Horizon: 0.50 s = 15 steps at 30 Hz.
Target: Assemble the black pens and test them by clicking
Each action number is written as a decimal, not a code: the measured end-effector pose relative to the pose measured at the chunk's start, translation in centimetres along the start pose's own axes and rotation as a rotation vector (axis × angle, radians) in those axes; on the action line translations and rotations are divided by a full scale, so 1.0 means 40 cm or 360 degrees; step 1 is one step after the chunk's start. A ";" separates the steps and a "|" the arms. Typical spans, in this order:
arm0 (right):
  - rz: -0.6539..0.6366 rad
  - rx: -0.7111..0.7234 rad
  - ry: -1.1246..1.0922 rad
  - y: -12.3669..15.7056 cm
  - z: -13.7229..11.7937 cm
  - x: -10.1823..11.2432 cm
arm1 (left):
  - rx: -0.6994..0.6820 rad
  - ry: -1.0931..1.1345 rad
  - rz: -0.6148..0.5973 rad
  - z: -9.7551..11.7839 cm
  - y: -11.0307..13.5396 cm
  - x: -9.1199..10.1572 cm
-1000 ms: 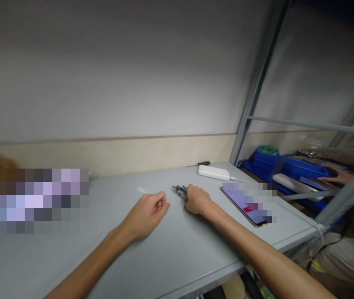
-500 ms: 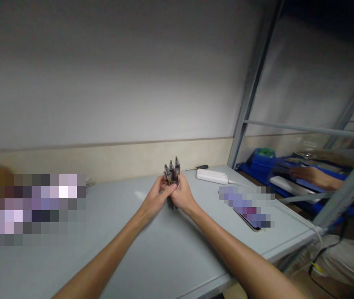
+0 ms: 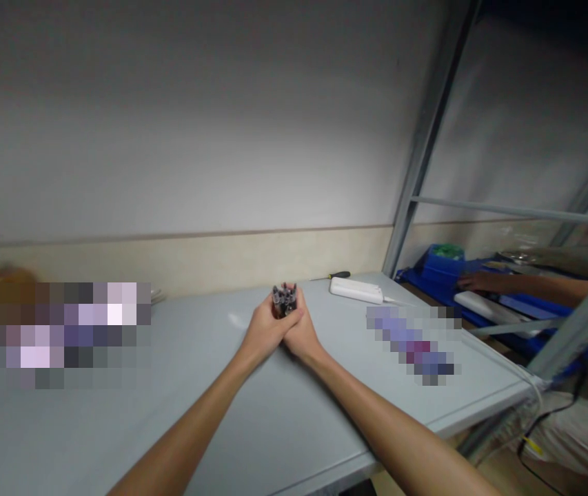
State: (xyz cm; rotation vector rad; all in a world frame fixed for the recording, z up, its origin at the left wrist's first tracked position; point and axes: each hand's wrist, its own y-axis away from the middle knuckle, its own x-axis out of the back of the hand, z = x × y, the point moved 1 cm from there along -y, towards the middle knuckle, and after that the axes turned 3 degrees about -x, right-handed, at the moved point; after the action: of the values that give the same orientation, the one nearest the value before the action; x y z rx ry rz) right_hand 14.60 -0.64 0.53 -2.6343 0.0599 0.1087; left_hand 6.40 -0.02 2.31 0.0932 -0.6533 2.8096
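Several dark pens [image 3: 285, 300] form a bundle between my two hands, above the middle of the grey table [image 3: 211, 413]. My left hand [image 3: 269, 325] is wrapped round the bundle from the left, its thumb lying across the near side. From the right, my right hand [image 3: 302, 332] closes on the same bundle, partly overlapped by the left thumb. Only the pens' top ends show, pointing up and toward me; their lower parts are hidden by my palms and fingers.
A white power strip [image 3: 356, 290] and a screwdriver [image 3: 340, 275] lie by the wall. Blurred-out items cover the table's left and right. A metal frame post [image 3: 428, 138] rises at right. Beyond it, a co-worker's hand [image 3: 480, 281] is near a blue bin [image 3: 443, 265].
The pens have tilted and sunk lower in my hands, so less of their length shows. My left hand wraps further round them. The co-worker's hand has moved left.
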 end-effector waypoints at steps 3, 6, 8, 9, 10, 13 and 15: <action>0.0000 0.0056 0.0106 0.001 0.005 -0.003 | 0.0010 -0.0042 -0.0008 -0.008 -0.001 0.007; -0.0023 0.0128 0.0195 0.004 0.001 -0.005 | 0.0023 -0.0059 0.0035 -0.009 -0.003 0.013; -0.0023 0.0164 0.0274 0.005 -0.004 -0.005 | 0.0023 -0.0037 0.0064 -0.002 -0.003 0.016; -0.0010 0.0183 0.0319 0.006 -0.007 -0.005 | 0.0025 -0.0010 0.0055 0.003 -0.003 0.018; 0.0006 0.0206 0.0360 0.007 -0.011 -0.005 | 0.0038 0.0020 0.0032 0.010 -0.002 0.019; 0.0050 0.0274 0.0413 0.012 -0.019 -0.007 | 0.0121 0.0089 -0.0038 0.030 0.002 0.024; 0.0070 0.0296 0.0402 0.017 -0.022 -0.011 | 0.0188 0.0102 -0.0062 0.043 0.006 0.027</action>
State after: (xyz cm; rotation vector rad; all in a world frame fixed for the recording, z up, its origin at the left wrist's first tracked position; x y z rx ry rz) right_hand 14.18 -1.64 1.00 -2.4469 0.2041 -0.2059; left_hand 5.29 -0.73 3.87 0.0375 -0.4657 2.7993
